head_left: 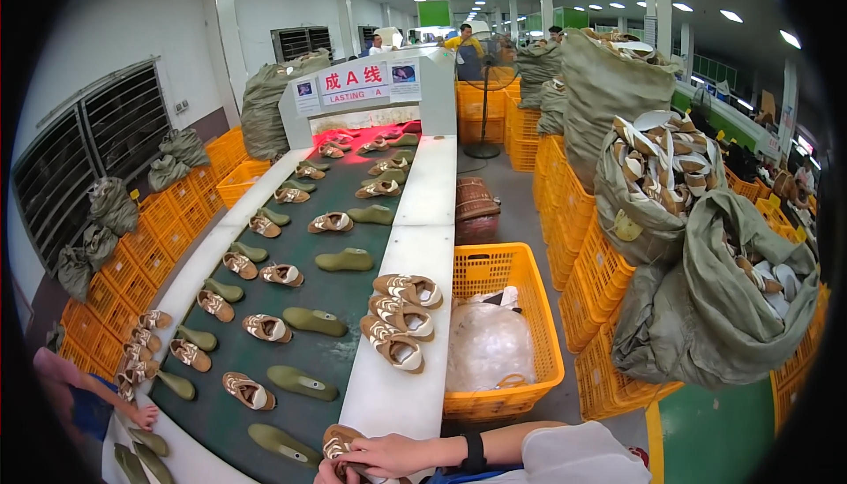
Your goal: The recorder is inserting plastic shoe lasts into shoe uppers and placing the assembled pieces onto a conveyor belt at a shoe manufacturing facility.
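Observation:
At the lower edge, a brown shoe [339,440] with white trim is between my two hands. My right hand [388,455], a black band on its wrist, lies over the shoe with its fingers closed on it. Only part of my left hand [330,473] shows, gripping the shoe's near side. Beside them on the green conveyor belt [212,413] rests an olive-green shoe last [284,445]. Similar brown shoes and lasts run in rows up the belt. On the white ledge [388,405] to the right, three brown shoes [403,321] sit side by side.
A yellow crate [503,405] with clear plastic bags stands right of the ledge. Stacked crates [591,343] and bulging sacks [732,307] of shoes line the right. At the left, a co-worker's hand [144,416] is near shoes and lasts. A fan [483,113] stands farther back.

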Available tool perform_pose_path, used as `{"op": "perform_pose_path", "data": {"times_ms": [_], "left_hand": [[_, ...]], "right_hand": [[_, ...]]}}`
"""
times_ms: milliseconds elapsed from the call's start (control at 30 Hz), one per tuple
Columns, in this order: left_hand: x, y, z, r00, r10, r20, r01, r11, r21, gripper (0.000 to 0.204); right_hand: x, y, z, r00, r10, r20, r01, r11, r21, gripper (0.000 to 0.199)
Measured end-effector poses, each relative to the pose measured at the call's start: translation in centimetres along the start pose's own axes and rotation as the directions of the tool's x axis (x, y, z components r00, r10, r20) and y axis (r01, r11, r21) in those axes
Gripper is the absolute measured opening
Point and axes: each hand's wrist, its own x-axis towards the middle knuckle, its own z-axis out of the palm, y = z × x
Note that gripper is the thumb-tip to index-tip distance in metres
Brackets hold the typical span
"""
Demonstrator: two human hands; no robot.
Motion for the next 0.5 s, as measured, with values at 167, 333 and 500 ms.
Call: {"op": "perform_pose_path", "data": {"times_ms": [167,333,500], "left_hand": [[0.2,-0.7,1.1,0.982,0.185,-0.038,-0.185,0.983,0.000,0.025],[0.7,-1.0,0.2,0.952,0.212,0.222,-0.187,0.974,-0.127,0.036],[0.2,-1.2,0.3,0.968,0.214,0.130,-0.197,0.972,-0.127,0.039]], "right_hand": [[1.9,0.7,1.5,0.983,0.183,0.017,-0.177,0.968,-0.180,0.031],[2.0,0.7,2.4,0.985,0.167,-0.051,-0.173,0.975,-0.138,0.028],[1.7,2.4,4.3,0.996,0.082,-0.017,-0.084,0.979,-0.184,0.035]]}}
